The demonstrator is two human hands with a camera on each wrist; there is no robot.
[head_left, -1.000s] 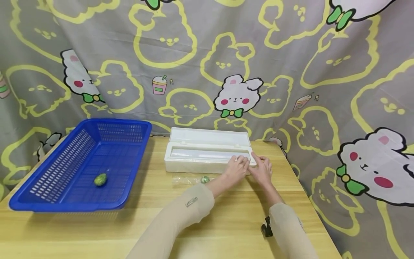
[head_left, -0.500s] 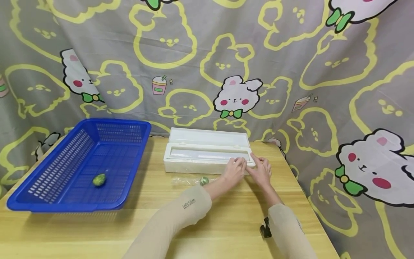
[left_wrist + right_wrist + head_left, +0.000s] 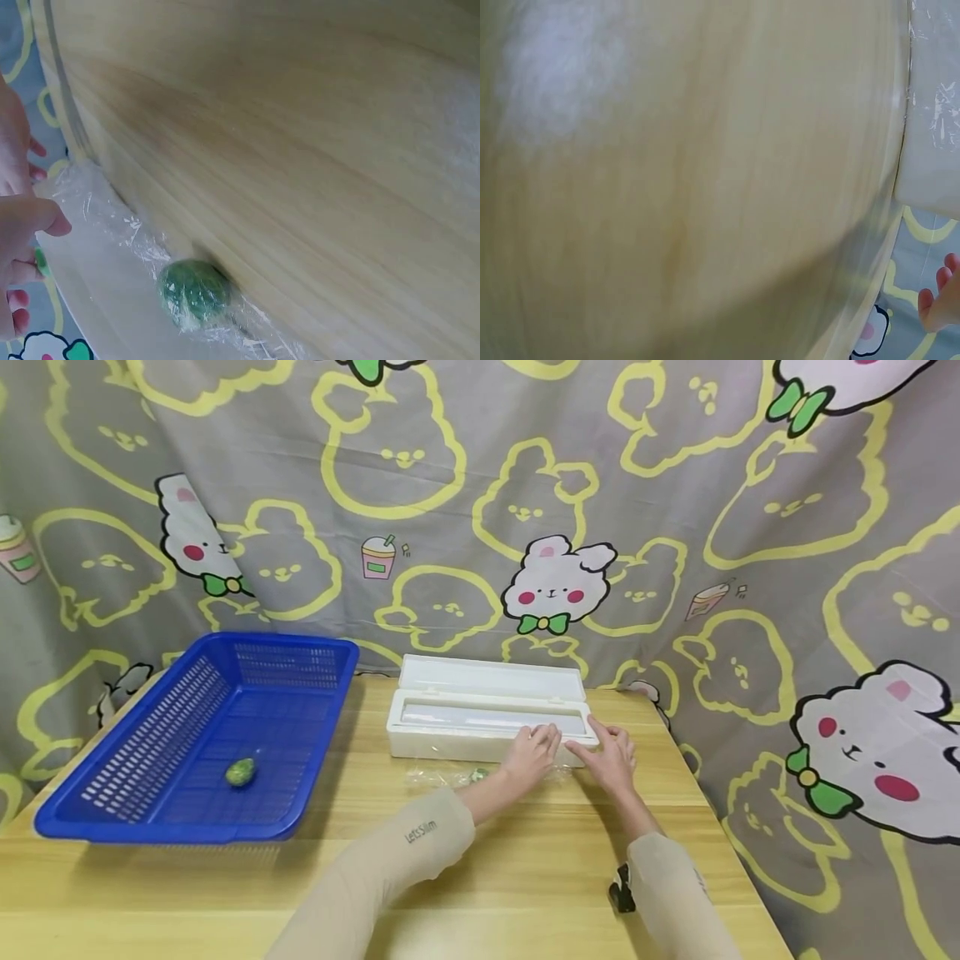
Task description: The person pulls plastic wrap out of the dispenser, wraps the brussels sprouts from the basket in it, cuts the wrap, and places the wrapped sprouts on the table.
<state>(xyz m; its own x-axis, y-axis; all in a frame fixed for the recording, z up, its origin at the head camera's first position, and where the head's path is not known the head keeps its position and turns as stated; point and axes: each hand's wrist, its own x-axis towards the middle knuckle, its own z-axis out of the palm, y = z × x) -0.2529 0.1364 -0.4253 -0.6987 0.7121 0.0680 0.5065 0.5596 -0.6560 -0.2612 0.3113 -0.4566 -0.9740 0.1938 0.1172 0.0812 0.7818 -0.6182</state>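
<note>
Looks like drawing out clear film (image 3: pixel 152 250) from white box (image 3: pixel 442 745): right hand (image 3: pixel 612 763) grip wide, left hand (image 3: pixel 529 754) grip can't tell; next likely needs an even pull.

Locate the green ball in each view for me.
Head: green ball at mid-width, below center, before the white box.
Left wrist: green ball low, left of center.
Right wrist: not in it.
Shared landmark: the white box, near center in head, lower left in left wrist, upper right in right wrist.

Room, apparently, between basket (image 3: pixel 266 727) and box (image 3: pixel 450 745)
</note>
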